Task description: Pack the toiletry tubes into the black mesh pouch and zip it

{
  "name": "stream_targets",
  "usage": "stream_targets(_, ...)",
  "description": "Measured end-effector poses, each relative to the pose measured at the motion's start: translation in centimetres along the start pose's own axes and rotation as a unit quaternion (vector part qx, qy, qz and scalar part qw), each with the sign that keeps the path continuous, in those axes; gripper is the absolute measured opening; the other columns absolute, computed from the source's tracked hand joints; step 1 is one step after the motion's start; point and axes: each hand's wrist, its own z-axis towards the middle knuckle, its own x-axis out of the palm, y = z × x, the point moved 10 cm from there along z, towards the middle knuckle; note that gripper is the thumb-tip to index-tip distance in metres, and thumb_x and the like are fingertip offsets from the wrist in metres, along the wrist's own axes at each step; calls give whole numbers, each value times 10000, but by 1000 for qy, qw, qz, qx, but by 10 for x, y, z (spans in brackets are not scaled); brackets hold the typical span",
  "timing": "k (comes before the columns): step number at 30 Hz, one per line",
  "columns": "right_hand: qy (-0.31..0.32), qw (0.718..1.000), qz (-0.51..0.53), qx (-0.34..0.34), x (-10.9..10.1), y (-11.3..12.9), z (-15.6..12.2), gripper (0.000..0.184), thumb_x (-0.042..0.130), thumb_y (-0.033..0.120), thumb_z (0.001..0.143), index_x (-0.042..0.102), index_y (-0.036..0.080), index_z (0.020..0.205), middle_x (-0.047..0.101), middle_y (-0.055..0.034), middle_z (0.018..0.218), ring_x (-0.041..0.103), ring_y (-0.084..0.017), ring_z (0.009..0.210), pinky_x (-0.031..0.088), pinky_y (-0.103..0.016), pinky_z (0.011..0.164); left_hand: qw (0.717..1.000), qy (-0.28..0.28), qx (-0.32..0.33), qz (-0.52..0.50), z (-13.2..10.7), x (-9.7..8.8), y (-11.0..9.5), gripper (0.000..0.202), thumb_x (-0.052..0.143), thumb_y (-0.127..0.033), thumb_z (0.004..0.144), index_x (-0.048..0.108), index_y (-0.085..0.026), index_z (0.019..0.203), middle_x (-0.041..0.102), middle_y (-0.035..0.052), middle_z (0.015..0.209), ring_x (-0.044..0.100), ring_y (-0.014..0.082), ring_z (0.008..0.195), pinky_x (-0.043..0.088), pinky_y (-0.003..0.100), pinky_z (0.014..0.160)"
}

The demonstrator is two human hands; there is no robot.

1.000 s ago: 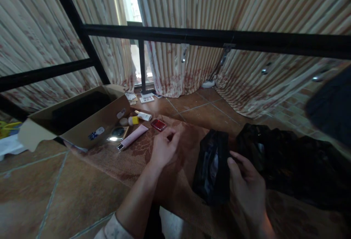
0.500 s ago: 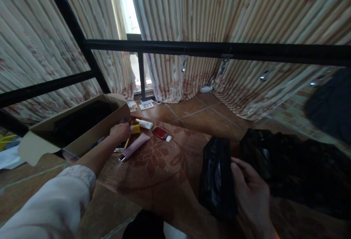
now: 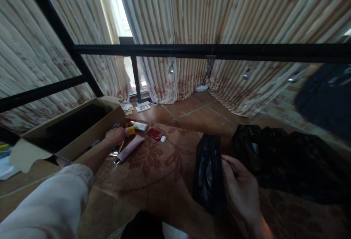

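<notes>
Tiled floor [image 3: 197, 113], patterned mat [image 3: 159, 169], striped curtains [image 3: 192, 19]; left hand [image 3: 115, 135] grasping a yellow-capped tube [image 3: 129, 131], right hand [image 3: 241, 191] gripping a black pouch [image 3: 208, 175].

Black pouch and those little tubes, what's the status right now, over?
Left hand closed around small yellow-capped tube beside cardboard box. Right hand grips black pouch, open. Pink tube lies close by.

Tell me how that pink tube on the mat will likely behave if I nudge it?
The pink tube lies flat on the woven mat, so it would probably slide rather than tip. Its rounded body might roll a little sideways. It looks small and slim, so likely light, and the left hand close by could easily knock it.
</notes>
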Motion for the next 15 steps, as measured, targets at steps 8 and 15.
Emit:
stream_targets(8,-5,999,25,45,0,0,2,425,613,575,851,714,201,1028,765,-76,948,717,-243,861,550,-320,726,987,-90,-48,-126,-73,-39,3,507,367,-431,934,536,-98,1277,697,203,1089,693,327,980,533,404,783)
stream_targets(15,2,993,89,74,11,-12,7,524,739,531,747,668,185,1133,760,-89,958,709,-255,854,554,-350,733,671,72,140,-725,-149,-38,-151,420,751,-355,741,640,-172,1101,681,45,999,635,152,840,510,247,733)
